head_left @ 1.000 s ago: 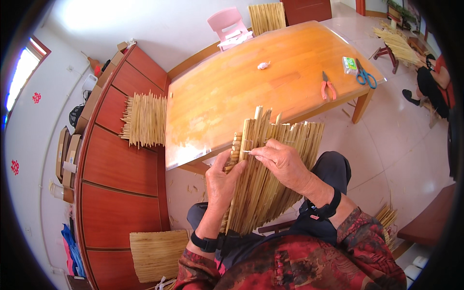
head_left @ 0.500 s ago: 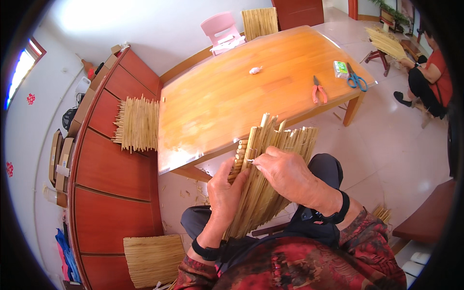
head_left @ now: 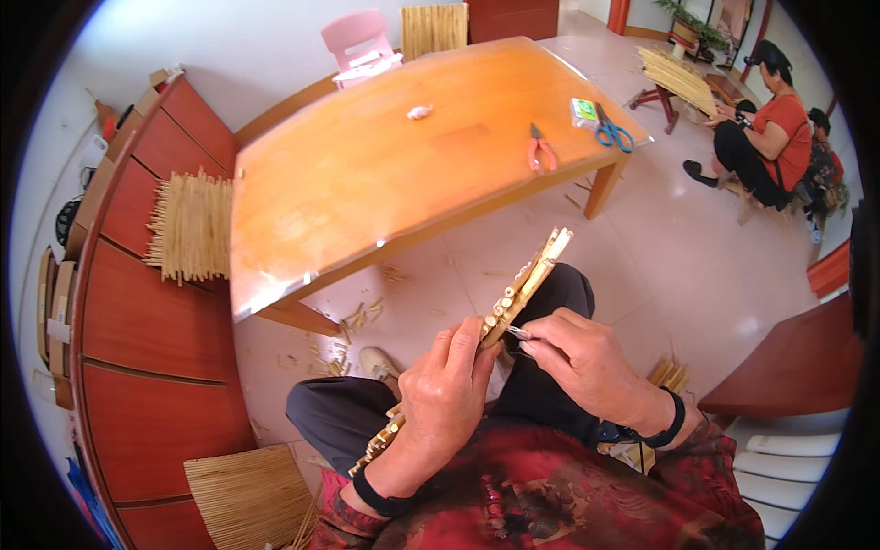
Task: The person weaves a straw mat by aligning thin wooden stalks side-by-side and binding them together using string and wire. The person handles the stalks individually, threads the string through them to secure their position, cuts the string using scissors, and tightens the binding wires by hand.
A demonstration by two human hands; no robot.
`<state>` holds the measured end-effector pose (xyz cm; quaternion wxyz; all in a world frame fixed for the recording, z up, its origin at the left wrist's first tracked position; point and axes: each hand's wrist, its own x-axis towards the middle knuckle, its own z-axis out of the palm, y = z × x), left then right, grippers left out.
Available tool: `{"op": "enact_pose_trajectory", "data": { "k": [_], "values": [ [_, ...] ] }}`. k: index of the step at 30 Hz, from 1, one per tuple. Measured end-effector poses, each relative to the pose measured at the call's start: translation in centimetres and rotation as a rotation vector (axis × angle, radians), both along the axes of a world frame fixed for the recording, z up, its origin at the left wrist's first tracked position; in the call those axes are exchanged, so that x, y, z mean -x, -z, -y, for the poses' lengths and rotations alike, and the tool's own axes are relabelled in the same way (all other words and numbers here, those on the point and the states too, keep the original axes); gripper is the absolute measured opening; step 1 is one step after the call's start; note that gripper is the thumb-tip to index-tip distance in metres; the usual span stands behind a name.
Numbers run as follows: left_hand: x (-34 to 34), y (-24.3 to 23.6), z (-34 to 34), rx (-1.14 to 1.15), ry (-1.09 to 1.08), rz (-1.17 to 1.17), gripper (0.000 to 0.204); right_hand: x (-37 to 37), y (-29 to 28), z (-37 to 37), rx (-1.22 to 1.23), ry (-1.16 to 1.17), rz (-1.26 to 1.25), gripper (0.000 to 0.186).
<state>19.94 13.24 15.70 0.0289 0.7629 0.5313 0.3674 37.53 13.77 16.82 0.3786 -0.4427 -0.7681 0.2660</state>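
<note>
A mat of tan plant stalks bound side by side is over my lap, turned nearly edge-on so that the cut stalk ends show. My left hand is closed around its edge, with the thumb on the near side. Just to the right, my right hand pinches a thin whitish string close against the mat. How the string runs through the stalks is too small to make out. Most of the mat's face is hidden by this angle and by my left hand and forearm.
Ahead stands a wooden table bearing red-handled pliers, blue scissors and a small packet. Stalk mats lean by the red cabinet. Stalk scraps litter the floor. At right, a person sits with another mat.
The mat has swung from showing its broad face to nearly edge-on. Both my hands moved lower with it, and my right hand drew slightly away from my left. The view shifted right.
</note>
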Motion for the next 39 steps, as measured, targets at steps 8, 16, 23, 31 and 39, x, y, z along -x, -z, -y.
{"op": "enact_pose_trajectory", "data": {
  "k": [8,16,23,31,39],
  "values": [
    [-0.9,0.9,1.4,-0.033,0.167,0.016,0.035,-2.3,-0.8,3.1,0.263,0.06,0.092,0.014],
    [-1.0,0.9,2.1,-0.094,0.336,-0.009,0.037,-3.0,-1.3,5.9,0.556,0.171,0.016,0.019],
    [-0.6,0.5,1.7,-0.082,0.391,-0.013,0.031,-2.8,-1.9,6.2,0.553,0.141,0.05,0.02],
    [-0.4,0.7,1.5,-0.075,0.372,0.006,0.035,-2.3,-1.6,6.0,0.554,0.151,0.025,0.02],
    [-0.6,-0.1,1.0,0.073,0.239,0.033,0.045,-1.7,-0.8,4.0,0.074,0.144,0.199,0.016]
  ]
}}
